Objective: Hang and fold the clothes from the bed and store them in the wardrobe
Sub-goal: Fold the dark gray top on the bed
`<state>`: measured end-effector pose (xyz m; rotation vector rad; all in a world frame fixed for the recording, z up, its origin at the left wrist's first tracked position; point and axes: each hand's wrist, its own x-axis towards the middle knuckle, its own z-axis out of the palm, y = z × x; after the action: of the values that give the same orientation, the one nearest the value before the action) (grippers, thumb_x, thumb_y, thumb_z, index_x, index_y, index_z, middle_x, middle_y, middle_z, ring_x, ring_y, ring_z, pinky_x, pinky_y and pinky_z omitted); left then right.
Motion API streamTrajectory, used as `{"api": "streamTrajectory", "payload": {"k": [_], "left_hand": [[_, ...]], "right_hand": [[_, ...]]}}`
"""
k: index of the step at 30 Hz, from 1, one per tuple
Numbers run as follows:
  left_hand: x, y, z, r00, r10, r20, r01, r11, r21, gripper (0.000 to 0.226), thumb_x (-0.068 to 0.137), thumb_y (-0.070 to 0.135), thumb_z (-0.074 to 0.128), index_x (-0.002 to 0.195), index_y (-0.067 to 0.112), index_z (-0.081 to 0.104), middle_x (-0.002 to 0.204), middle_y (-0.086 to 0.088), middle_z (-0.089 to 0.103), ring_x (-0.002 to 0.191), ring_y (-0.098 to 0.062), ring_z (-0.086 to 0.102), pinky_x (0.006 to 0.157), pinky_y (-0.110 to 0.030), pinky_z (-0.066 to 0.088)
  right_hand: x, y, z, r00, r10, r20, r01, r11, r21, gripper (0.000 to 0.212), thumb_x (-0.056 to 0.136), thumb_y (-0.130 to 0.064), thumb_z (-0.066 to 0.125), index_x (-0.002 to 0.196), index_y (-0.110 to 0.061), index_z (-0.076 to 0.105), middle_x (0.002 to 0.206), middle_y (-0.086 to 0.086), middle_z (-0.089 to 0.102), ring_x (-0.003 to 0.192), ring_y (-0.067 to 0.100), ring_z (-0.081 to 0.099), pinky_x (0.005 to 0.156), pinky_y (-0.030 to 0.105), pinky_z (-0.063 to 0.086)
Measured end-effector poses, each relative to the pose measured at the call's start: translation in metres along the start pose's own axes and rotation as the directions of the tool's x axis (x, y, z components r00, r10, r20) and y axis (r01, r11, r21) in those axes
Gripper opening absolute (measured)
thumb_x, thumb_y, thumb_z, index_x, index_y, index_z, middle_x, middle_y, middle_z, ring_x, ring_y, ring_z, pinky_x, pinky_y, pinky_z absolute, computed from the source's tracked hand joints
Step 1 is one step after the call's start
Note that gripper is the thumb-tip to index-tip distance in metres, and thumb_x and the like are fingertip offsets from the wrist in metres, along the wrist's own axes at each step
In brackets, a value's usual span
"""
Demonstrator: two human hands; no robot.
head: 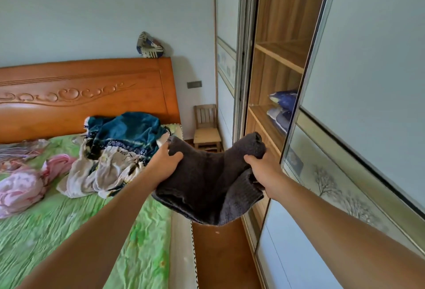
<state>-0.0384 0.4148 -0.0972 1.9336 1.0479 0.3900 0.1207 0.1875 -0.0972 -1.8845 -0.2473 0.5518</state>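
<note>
A bed [57,231] with a crumpled green sheet fills the left side, seen from above by the person standing at its edge. At its far left lies a bundled pink garment [25,185]. Beside that sits a heap of white patterned cloth [103,171], with a teal blanket [128,130] piled against it near the carved orange wooden headboard [80,95]. A small blue-and-white patterned item [149,46] rests on top of the headboard's right end (what it is cannot be told).

Two bare forearms reach forward from the bottom of the view. The left hand [164,162] grips the left edge of a dark grey knitted garment [207,180], thumb on top and fingers curled under the fabric. The garment is folded into a thick wad and hangs in the air between the hands, above the bed's right edge and the strip of wooden floor [218,254] next to it. Behind it, against the back wall, stands a small wooden chair [207,130]. The right hand [264,171] clutches the garment's right edge, fingers wrapped round the knit.

To the right is the wardrobe [276,58], its wood-lined inside showing shelves. Blue folded bedding [284,104] lies on the lower shelf. A pale sliding door [368,81] with a band of printed trees covers the far right.
</note>
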Motion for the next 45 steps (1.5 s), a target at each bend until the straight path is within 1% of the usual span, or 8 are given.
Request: {"api": "streamTrajectory", "payload": {"k": [2, 7, 11, 16, 19, 22, 26, 45], "left_hand": [[0.027, 0.014, 0.003, 1.0, 0.022, 0.01, -0.022, 1.0, 0.012, 0.051, 0.094, 0.036, 0.056, 0.141, 0.019, 0.044, 0.104, 0.003, 0.061, 0.083, -0.008, 0.059, 0.056, -0.022, 0.041], [0.068, 0.041, -0.001, 0.994, 0.108, -0.025, -0.107, 0.994, 0.038, 0.034, 0.092, 0.036, 0.058, 0.122, 0.022, 0.053, 0.101, 0.002, 0.063, 0.079, -0.005, 0.057, 0.052, -0.016, 0.038], [0.108, 0.073, -0.012, 0.991, 0.137, -0.01, -0.136, 0.989, 0.063, 0.043, 0.091, 0.037, 0.059, 0.128, 0.014, 0.054, 0.098, 0.001, 0.062, 0.082, -0.011, 0.059, 0.059, -0.024, 0.041], [0.175, 0.119, -0.012, 0.981, 0.192, 0.035, -0.194, 0.98, 0.053, 0.04, 0.091, 0.037, 0.058, 0.123, 0.014, 0.058, 0.099, -0.006, 0.067, 0.087, -0.023, 0.065, 0.069, -0.033, 0.052], [0.23, 0.152, -0.011, 0.968, 0.238, 0.077, -0.243, 0.969, 0.054, 0.044, 0.091, 0.038, 0.058, 0.126, 0.012, 0.058, 0.108, -0.013, 0.067, 0.095, -0.03, 0.065, 0.085, -0.04, 0.055], [0.294, 0.191, -0.009, 0.942, 0.322, 0.093, -0.327, 0.944, 0.045, 0.038, 0.092, 0.037, 0.058, 0.12, 0.013, 0.059, 0.098, -0.008, 0.064, 0.084, -0.022, 0.062, 0.07, -0.032, 0.046], [0.372, 0.249, 0.001, 0.903, 0.415, 0.114, -0.422, 0.905, 0.054, 0.026, 0.091, 0.037, 0.059, 0.11, 0.018, 0.056, 0.085, 0.004, 0.056, 0.076, -0.01, 0.054, 0.06, -0.027, 0.037], [0.491, 0.448, 0.089, 0.566, 0.645, 0.514, -0.618, 0.744, -0.253, 0.026, 0.09, 0.039, 0.062, 0.112, 0.025, 0.064, 0.1, -0.003, 0.071, 0.087, -0.021, 0.07, 0.07, -0.03, 0.052]], "right_hand": [[0.022, -0.015, -0.003, 0.999, -0.026, -0.033, 0.026, 1.0, -0.007, 0.048, 0.095, -0.039, 0.063, 0.136, -0.024, 0.044, 0.115, 0.0, 0.057, 0.084, 0.018, 0.056, 0.063, 0.029, 0.046], [0.055, -0.047, -0.006, 0.991, -0.109, -0.079, 0.1, 0.989, -0.11, 0.056, 0.095, -0.045, 0.059, 0.143, -0.021, 0.043, 0.129, 0.004, 0.059, 0.108, 0.028, 0.061, 0.077, 0.032, 0.044], [0.079, -0.082, -0.013, 0.977, -0.178, -0.116, 0.161, 0.976, -0.146, 0.04, 0.092, -0.047, 0.061, 0.124, -0.024, 0.053, 0.107, -0.001, 0.062, 0.08, 0.012, 0.057, 0.067, 0.031, 0.046], [0.125, -0.135, -0.017, 0.966, -0.181, -0.183, 0.16, 0.98, -0.122, 0.064, 0.091, -0.046, 0.063, 0.144, -0.013, 0.045, 0.135, 0.01, 0.058, 0.118, 0.033, 0.058, 0.099, 0.048, 0.049], [0.163, -0.167, -0.019, 0.954, -0.184, -0.236, 0.176, 0.983, -0.054, 0.063, 0.089, -0.045, 0.066, 0.141, -0.014, 0.047, 0.134, 0.01, 0.058, 0.119, 0.033, 0.057, 0.1, 0.051, 0.049], [0.206, -0.196, -0.021, 0.932, -0.207, -0.298, 0.213, 0.977, -0.014, 0.057, 0.085, -0.047, 0.067, 0.132, -0.019, 0.054, 0.124, 0.007, 0.062, 0.112, 0.032, 0.061, 0.095, 0.051, 0.053], [0.261, -0.238, -0.028, 0.882, -0.24, -0.406, 0.277, 0.96, 0.033, 0.046, 0.08, -0.051, 0.069, 0.118, -0.026, 0.058, 0.107, -0.001, 0.067, 0.091, 0.022, 0.064, 0.072, 0.038, 0.052], [0.32, -0.291, -0.11, 0.534, -0.133, -0.835, 0.474, 0.865, 0.166, 0.022, 0.086, -0.037, 0.074, 0.103, -0.029, 0.063, 0.101, -0.001, 0.071, 0.088, 0.022, 0.071, 0.077, 0.041, 0.06]]}}
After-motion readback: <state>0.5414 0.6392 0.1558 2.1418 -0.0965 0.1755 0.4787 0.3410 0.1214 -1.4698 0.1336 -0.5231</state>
